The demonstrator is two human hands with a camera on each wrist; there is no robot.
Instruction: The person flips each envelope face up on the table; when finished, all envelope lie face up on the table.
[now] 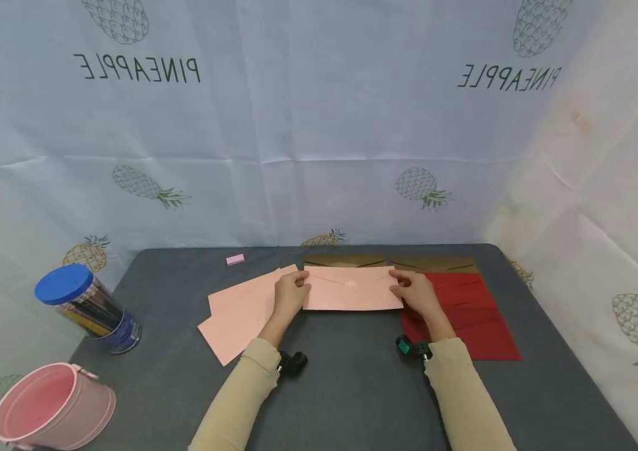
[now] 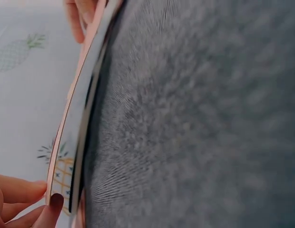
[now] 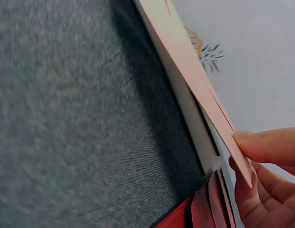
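Note:
A pink envelope [image 1: 352,294] is held by both hands, its flap side facing me. My left hand [image 1: 289,293] pinches its left end between thumb and fingers. At the opposite end, my right hand [image 1: 417,293] grips the edge in the same way. Both wrist views show the envelope [image 3: 204,95] raised off the table and tilted. Just behind it lie gold envelopes [image 1: 434,263], partly covered by the pink one. More pink envelopes [image 1: 242,322] overlap on the table beside my left hand. Red envelopes [image 1: 471,319] lie beneath and beyond my right hand.
On the left, a clear jar with a blue lid [image 1: 65,283] holds pencil-like sticks. Nearer stands a pink bucket [image 1: 90,410]. A small pink block [image 1: 235,259] sits near the back edge of the dark grey table [image 1: 347,388]. A pineapple-print cloth [image 1: 319,113] hangs behind.

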